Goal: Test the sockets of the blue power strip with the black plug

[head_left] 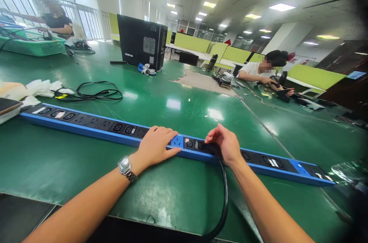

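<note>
A long blue and black power strip [94, 124] with many sockets lies across the green table [172, 197] in front of me. My left hand [156, 145], with a watch on the wrist, rests flat on the strip and presses it down. My right hand [225, 143] grips a black plug seated in a socket near the strip's middle. The plug's thick black cable [224, 201] runs from under my right hand down to the table's near edge.
A coiled black cable [92, 93] and white cloths [43, 87] lie at the left. A black computer case [142, 41] stands at the back, a green basket [31, 43] far left. One person sits far left, another works at the right.
</note>
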`<state>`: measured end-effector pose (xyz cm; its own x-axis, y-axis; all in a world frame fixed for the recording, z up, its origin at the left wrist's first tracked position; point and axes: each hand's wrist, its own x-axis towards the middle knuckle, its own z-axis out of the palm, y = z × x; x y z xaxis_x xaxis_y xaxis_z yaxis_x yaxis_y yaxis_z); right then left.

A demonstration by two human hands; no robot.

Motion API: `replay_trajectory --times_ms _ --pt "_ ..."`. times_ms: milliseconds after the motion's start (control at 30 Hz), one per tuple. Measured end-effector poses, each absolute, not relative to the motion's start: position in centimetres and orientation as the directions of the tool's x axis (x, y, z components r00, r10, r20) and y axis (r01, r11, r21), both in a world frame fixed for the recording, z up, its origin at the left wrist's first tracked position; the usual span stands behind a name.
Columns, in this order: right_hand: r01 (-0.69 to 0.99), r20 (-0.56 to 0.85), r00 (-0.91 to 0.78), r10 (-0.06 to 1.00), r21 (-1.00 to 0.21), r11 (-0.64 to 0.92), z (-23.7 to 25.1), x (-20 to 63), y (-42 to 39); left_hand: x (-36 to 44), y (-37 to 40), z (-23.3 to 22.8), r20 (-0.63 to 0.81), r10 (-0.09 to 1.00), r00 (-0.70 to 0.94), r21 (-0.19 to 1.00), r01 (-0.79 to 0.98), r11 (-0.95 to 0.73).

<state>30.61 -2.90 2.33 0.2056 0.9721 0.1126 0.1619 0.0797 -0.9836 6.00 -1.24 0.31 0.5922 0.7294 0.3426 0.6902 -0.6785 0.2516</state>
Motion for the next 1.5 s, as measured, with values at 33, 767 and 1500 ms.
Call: replay_trajectory --times_ms 33,767,1500 --pt "0.150 0.131 0.145 0.981 -0.983 0.109 2.4 30.6 -3.2 6.0 -1.3 0.3 0.344 0.728 0.593 0.252 0.689 -0.679" --pt "0.949 0.328 -0.141 0.934 -0.224 0.222 -0.9 34.2 -5.9 6.3 -1.3 0.2 0.364 0.731 0.576 0.245 0.698 -0.672" --pt "0.960 0.270 0.209 0.940 -0.240 -0.144 -0.1 31.4 -5.9 8.0 -1.7 -0.5 0.397 0.765 0.507 0.024 0.827 -0.561"
